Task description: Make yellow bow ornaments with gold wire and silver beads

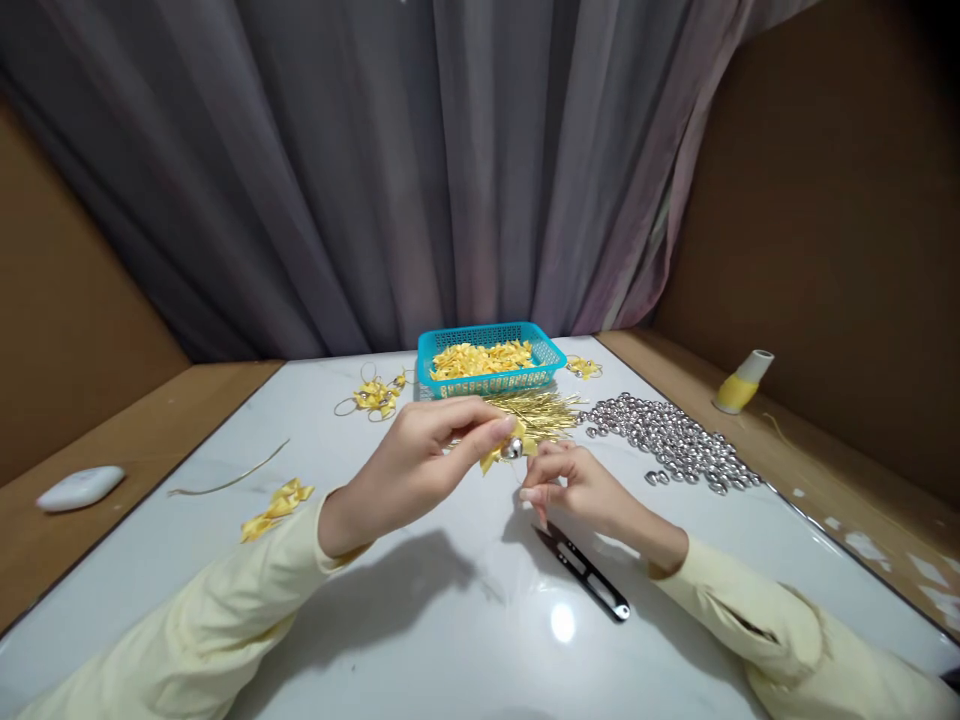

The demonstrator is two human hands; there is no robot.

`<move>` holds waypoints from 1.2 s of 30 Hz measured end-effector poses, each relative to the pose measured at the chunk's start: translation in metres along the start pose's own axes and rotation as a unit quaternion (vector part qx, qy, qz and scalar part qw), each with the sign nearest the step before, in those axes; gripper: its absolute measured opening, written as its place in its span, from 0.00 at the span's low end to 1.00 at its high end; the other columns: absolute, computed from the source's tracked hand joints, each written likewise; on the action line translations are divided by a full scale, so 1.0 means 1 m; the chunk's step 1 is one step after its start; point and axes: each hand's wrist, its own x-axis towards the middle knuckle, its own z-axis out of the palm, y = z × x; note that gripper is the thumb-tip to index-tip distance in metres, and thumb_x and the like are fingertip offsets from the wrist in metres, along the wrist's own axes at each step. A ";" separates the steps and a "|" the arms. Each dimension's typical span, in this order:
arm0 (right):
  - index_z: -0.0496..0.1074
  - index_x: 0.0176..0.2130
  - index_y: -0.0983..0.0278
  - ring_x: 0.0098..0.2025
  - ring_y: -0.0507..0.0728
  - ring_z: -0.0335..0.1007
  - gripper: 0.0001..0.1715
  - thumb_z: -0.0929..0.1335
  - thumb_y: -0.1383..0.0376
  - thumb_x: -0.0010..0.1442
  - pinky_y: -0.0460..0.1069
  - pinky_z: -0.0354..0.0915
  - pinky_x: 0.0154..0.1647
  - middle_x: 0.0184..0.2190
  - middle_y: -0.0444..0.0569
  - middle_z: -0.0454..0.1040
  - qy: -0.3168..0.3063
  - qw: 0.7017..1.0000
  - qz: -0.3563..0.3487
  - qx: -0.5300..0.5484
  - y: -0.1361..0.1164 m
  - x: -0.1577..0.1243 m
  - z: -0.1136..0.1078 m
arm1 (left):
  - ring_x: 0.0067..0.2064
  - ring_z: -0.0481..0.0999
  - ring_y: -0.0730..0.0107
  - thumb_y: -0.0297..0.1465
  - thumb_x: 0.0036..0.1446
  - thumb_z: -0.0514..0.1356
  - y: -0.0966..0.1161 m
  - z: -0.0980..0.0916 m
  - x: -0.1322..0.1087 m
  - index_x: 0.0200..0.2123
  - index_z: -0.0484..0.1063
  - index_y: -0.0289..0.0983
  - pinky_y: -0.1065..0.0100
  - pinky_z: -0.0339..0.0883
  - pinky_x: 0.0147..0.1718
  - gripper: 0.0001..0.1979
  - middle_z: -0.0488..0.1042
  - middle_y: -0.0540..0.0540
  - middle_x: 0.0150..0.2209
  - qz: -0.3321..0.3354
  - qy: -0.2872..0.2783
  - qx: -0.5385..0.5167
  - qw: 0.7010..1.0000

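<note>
My left hand (420,455) pinches a small yellow ribbon bow with a silver bell (511,448) above the middle of the white table (450,620). My right hand (574,485) is close beside it, fingers curled and pinched near the bell; what it holds is too thin to make out. Black thread snips (583,572) lie on the table just under my right wrist. Behind my hands lies a bundle of gold cords (541,410).
A blue basket (491,357) of yellow ribbon pieces stands at the back. Several silver bells (675,445) are spread to the right. Finished bows (375,396) and loose ribbon (276,505) lie left. A yellow thread spool (741,383) and a white device (79,488) sit on the wooden ledges.
</note>
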 end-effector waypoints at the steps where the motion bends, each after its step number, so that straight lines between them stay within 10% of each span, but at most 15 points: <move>1: 0.72 0.22 0.64 0.33 0.55 0.66 0.10 0.67 0.67 0.53 0.52 0.58 0.41 0.20 0.45 0.73 -0.028 0.999 0.009 0.019 0.000 -0.001 -0.004 | 0.25 0.67 0.76 0.31 0.59 0.53 0.000 -0.001 0.001 0.27 0.71 0.34 0.74 0.62 0.24 0.12 0.70 0.50 0.23 -0.018 -0.023 -0.008 1.000; 6: 0.61 0.52 0.60 0.46 0.56 0.67 0.33 0.72 0.60 0.48 0.54 0.60 0.46 0.44 0.51 0.72 -0.178 0.966 0.013 0.189 -0.009 -0.005 -0.026 | 0.26 0.67 0.75 0.32 0.59 0.52 0.001 -0.001 0.004 0.26 0.71 0.34 0.74 0.61 0.26 0.14 0.70 0.50 0.24 -0.034 -0.093 -0.029 0.995; 18: 0.69 0.40 0.66 0.33 0.54 0.72 0.13 0.67 0.61 0.56 0.54 0.64 0.43 0.28 0.47 0.74 -0.115 0.954 0.059 0.269 -0.041 -0.016 -0.010 | 0.26 0.66 0.77 0.34 0.61 0.49 -0.003 0.013 -0.002 0.33 0.70 0.34 0.76 0.60 0.25 0.13 0.70 0.51 0.25 -0.072 -0.179 -0.109 0.975; 26: 0.70 0.37 0.66 0.30 0.52 0.73 0.10 0.68 0.63 0.55 0.51 0.65 0.40 0.27 0.46 0.75 -0.087 0.949 0.048 0.298 -0.042 -0.015 -0.012 | 0.28 0.68 0.76 0.36 0.63 0.46 -0.002 0.013 -0.002 0.36 0.69 0.34 0.73 0.65 0.30 0.15 0.69 0.49 0.28 -0.106 -0.141 -0.153 0.972; 32: 0.69 0.39 0.65 0.30 0.52 0.72 0.11 0.69 0.64 0.54 0.51 0.64 0.40 0.27 0.45 0.75 -0.093 0.961 0.049 0.255 -0.043 -0.016 -0.013 | 0.28 0.68 0.76 0.30 0.59 0.52 0.001 0.014 -0.005 0.34 0.71 0.35 0.74 0.64 0.28 0.09 0.71 0.50 0.28 -0.118 -0.091 -0.120 0.982; 36: 0.62 0.49 0.62 0.37 0.54 0.71 0.30 0.72 0.64 0.48 0.52 0.63 0.43 0.32 0.46 0.75 -0.191 0.959 0.016 0.209 -0.041 -0.015 -0.022 | 0.26 0.67 0.76 0.31 0.59 0.53 0.001 0.012 -0.006 0.31 0.72 0.35 0.75 0.64 0.25 0.09 0.70 0.50 0.25 -0.099 -0.069 -0.088 0.989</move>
